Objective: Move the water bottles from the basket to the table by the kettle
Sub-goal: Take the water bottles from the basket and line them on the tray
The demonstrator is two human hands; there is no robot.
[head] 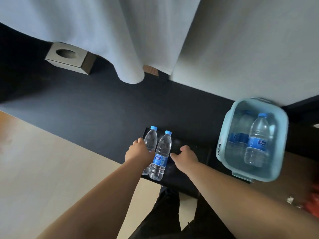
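Head view shows the left hand wrapped around the left bottle, with the fingers curled round its side. That water bottle has a blue cap and stands up straight. Just beside it, touching or almost touching, stands a second bottle with a blue cap and a blue label.

The right hand is just to the right of the second bottle. Its fingers are bent loosely and it holds nothing. Its thumb points at the second bottle and is very near it, but I cannot tell if it touches.

Both bottles stand on a black tray, and the right hand is over that tray too. The tray lies on a dark table.

To the right of the tray, near the right hand, sits a light blue plastic basket. One more water bottle stands inside it, and other bottles lie behind it, blurry through the plastic.

Far back on the table is a gray tissue box. A pale curtain hangs down behind it, next to a white wall. A light floor is at the left.
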